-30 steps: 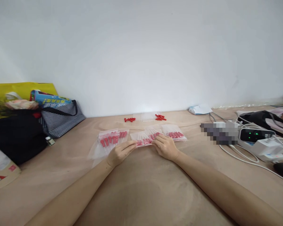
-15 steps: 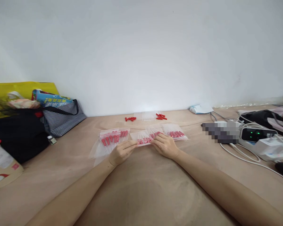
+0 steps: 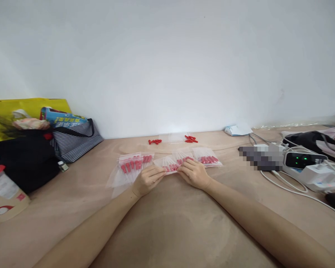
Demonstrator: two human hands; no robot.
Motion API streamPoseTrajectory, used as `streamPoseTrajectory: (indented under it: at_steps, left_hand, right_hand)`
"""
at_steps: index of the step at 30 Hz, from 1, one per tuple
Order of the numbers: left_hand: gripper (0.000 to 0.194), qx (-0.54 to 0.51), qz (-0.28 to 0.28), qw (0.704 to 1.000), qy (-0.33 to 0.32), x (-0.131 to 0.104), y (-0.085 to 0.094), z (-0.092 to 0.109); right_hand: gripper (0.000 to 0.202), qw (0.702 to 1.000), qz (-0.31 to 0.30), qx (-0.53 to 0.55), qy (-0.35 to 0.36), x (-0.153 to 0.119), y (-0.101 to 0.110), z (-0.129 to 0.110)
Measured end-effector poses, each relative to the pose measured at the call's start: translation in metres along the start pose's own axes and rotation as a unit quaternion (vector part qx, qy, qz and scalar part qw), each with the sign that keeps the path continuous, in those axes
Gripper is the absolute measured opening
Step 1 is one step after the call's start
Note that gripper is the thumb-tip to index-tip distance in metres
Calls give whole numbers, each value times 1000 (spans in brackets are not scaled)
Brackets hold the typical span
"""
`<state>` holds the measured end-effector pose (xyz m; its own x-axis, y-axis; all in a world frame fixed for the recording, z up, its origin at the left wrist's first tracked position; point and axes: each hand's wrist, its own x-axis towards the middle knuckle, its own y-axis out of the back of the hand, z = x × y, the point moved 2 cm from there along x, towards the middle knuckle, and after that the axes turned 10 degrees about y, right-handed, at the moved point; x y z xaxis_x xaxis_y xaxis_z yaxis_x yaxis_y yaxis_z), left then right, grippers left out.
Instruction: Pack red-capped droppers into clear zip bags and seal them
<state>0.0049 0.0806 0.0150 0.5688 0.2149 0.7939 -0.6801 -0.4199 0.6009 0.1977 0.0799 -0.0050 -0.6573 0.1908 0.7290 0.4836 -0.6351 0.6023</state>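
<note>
Between my hands lies a clear plastic bag (image 3: 170, 166) holding several red-ended pieces. My left hand (image 3: 148, 179) pinches its near left edge, and the fingers of my right hand (image 3: 194, 173) are closed on its near right edge. To the left, overlapping clear bags (image 3: 131, 165) with red-ended pieces lie flat. Another filled bag (image 3: 208, 158) rests just right of my right hand. Farther back are two small groups of loose red pieces (image 3: 155, 142) (image 3: 191, 139), with thin clear pieces (image 3: 176, 138) between them.
A striped bag (image 3: 76, 142), a black bag (image 3: 22, 160), a small bottle (image 3: 63, 166) and a tub (image 3: 7, 195) stand left. At right are a tissue pack (image 3: 238, 129), a lit device (image 3: 305, 160) and white cables (image 3: 292, 188). A wall (image 3: 167, 67) rises behind.
My left hand has shifted slightly to the right along the edge of the bag. My right hand has hardly moved.
</note>
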Motion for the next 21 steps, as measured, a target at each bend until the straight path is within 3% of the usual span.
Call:
streamPoseTrajectory:
  at_steps: [21]
  left_hand:
    - [12, 4, -16, 1000, 18, 9, -21, 7]
  right_hand:
    - [19, 1000, -2, -7, 17, 4, -4, -7]
